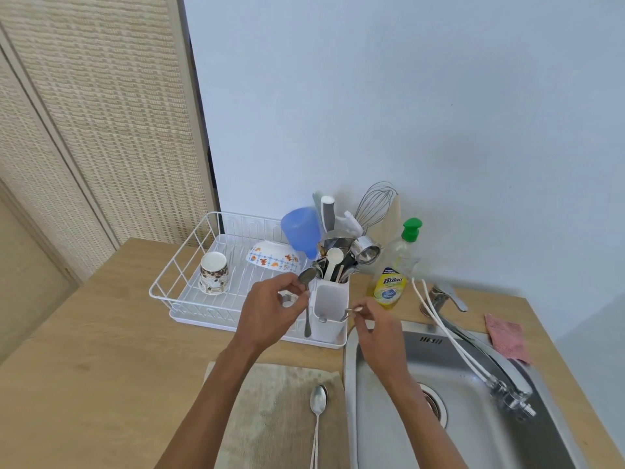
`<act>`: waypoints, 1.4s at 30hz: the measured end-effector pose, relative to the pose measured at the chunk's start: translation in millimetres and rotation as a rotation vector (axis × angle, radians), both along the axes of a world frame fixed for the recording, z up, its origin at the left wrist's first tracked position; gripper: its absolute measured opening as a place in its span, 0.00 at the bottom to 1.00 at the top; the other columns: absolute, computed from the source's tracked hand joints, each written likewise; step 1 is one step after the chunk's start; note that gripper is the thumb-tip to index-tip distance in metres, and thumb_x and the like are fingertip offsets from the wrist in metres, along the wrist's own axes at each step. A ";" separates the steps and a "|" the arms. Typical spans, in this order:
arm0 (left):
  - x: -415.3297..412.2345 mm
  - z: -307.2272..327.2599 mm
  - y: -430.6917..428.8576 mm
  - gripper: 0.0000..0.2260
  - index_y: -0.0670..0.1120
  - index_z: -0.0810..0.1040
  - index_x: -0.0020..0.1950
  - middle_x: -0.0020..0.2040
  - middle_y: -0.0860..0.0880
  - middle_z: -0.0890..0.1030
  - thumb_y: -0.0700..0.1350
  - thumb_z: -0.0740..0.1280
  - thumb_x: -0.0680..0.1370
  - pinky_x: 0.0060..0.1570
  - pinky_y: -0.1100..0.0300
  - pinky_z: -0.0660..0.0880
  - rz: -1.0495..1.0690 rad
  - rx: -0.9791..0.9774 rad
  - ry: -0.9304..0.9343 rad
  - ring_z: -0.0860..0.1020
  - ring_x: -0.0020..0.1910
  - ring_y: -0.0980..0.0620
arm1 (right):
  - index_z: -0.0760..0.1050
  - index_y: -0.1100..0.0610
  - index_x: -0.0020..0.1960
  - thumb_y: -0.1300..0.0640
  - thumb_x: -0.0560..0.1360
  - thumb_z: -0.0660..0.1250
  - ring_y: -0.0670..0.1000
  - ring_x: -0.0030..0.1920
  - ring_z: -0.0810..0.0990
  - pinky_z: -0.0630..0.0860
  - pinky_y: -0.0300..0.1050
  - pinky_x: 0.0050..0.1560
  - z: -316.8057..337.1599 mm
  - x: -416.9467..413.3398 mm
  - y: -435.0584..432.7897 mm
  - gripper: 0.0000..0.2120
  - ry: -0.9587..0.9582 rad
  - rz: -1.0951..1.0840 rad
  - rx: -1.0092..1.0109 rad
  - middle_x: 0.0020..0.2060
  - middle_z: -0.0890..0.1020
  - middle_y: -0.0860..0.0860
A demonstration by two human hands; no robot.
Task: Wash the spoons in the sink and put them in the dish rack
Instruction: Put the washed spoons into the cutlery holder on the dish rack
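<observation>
- Gripping a spoon (pixel 306 277) in the left hand (pixel 270 313), fingers curled round its neck, bowl up, handle hanging down just beside the cutlery holder (pixel 329 306) at the near corner of the dish rack (pixel 176 275).
- Pinching a thin metal piece (pixel 349 311) between thumb and fingertip of the right hand (pixel 375 323), close to the holder's right wall; cannot tell whether a second spoon's handle or part of the holder.
- Apparently yet to wash: another spoon (pixel 318 411), flat on the mat (pixel 270 418) beside the sink (pixel 389 434).
- Probably about to drop the held spoon into the holder, which looks crammed with cutlery: could jam against the other handles and end up sticking out or tipping sideways.
- Might slip handle-first from wet fingers onto the counter (pixel 101 333), calling for a fresh rinse.
- Could knock the soap bottle (pixel 389 282), just behind the right hand, when lifting away.
- Easy to overlook the spoon on the mat, low and off to the side.
</observation>
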State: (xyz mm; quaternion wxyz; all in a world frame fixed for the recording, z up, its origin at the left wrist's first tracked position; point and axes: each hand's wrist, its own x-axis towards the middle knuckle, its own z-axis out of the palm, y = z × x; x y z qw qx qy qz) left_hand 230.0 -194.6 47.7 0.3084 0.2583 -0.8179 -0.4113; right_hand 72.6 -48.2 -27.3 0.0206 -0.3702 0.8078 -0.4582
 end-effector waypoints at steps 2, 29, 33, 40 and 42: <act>-0.6 2.3 -0.4 0.03 0.43 0.83 0.46 0.43 0.53 0.85 0.42 0.73 0.76 0.27 0.74 0.65 0.004 0.005 0.035 0.71 0.23 0.67 | 0.80 0.49 0.50 0.62 0.77 0.68 0.40 0.43 0.81 0.81 0.46 0.42 -7.7 0.3 1.1 0.08 0.020 -0.002 0.055 0.41 0.81 0.37; -27.4 -90.1 -7.1 0.05 0.59 0.85 0.45 0.40 0.59 0.82 0.57 0.71 0.75 0.30 0.69 0.66 0.029 -0.096 -0.123 0.75 0.31 0.59 | 0.79 0.48 0.51 0.62 0.78 0.66 0.41 0.43 0.80 0.77 0.36 0.40 -26.4 14.2 1.9 0.10 -0.047 0.017 0.050 0.44 0.82 0.40; -25.8 -95.5 -7.0 0.04 0.58 0.86 0.47 0.43 0.57 0.81 0.49 0.73 0.75 0.31 0.72 0.66 0.040 -0.125 -0.190 0.76 0.35 0.63 | 0.79 0.47 0.52 0.61 0.78 0.66 0.42 0.43 0.80 0.77 0.36 0.40 -28.3 16.0 0.0 0.10 -0.074 0.006 0.057 0.45 0.82 0.41; -22.8 -92.1 -4.2 0.03 0.59 0.86 0.45 0.45 0.58 0.82 0.50 0.73 0.75 0.29 0.72 0.65 0.044 -0.124 -0.225 0.75 0.35 0.66 | 0.79 0.49 0.54 0.61 0.79 0.65 0.43 0.43 0.81 0.79 0.41 0.41 -33.0 18.1 -1.6 0.09 -0.119 0.002 0.032 0.45 0.83 0.42; -17.4 -90.2 -0.7 0.02 0.56 0.86 0.46 0.46 0.58 0.83 0.49 0.74 0.75 0.30 0.72 0.65 0.081 -0.107 -0.191 0.75 0.32 0.64 | 0.78 0.49 0.56 0.61 0.78 0.65 0.44 0.43 0.81 0.78 0.40 0.40 -34.3 20.8 0.5 0.10 -0.147 -0.018 0.034 0.45 0.82 0.43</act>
